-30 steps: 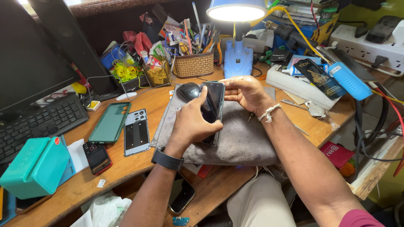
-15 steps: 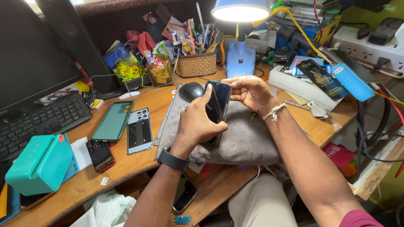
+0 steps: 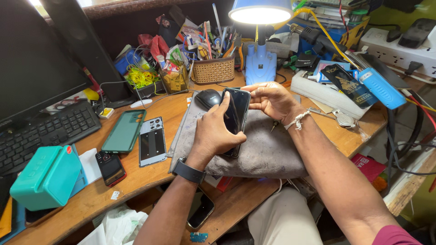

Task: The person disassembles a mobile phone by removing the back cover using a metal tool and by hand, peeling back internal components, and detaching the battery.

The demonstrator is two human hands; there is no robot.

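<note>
Both hands hold a dark smartphone point(image 3: 237, 119) just above a grey cloth mat point(image 3: 268, 152) spread on the wooden desk point(image 3: 136, 177), near the middle of the view. The left hand point(image 3: 217, 131), with a black watch on its wrist, wraps around the phone's lower half from the 8 o'clock side, its thumb stretched up along the glass edge; the right hand point(image 3: 271, 100), with a white cord bracelet at the wrist, pinches the phone's top corner from 2 o'clock. The phone is tilted, screen dark and facing up. A black computer mouse point(image 3: 208, 97) sits on the mat's far corner, just beside the phone at its 10 o'clock. At 9 o'clock from the mat lie a green phone case point(image 3: 124, 130) and, touching it on the right, a phone back panel point(image 3: 152, 141) with its inner side up. Further toward 8 o'clock lies a small black and red phone point(image 3: 109, 168), then a teal box point(image 3: 47, 178). A black keyboard point(image 3: 43, 134) lies at the left edge under a monitor. At 12 o'clock stands a blue desk lamp point(image 3: 260, 45), lit, with a woven basket point(image 3: 213, 70) just left of its base. At 2 o'clock a blue-handled soldering tool point(image 3: 379, 87) rests beyond the right wrist. Another phone point(image 3: 201, 208) lies under the desk edge at 6 o'clock
</note>
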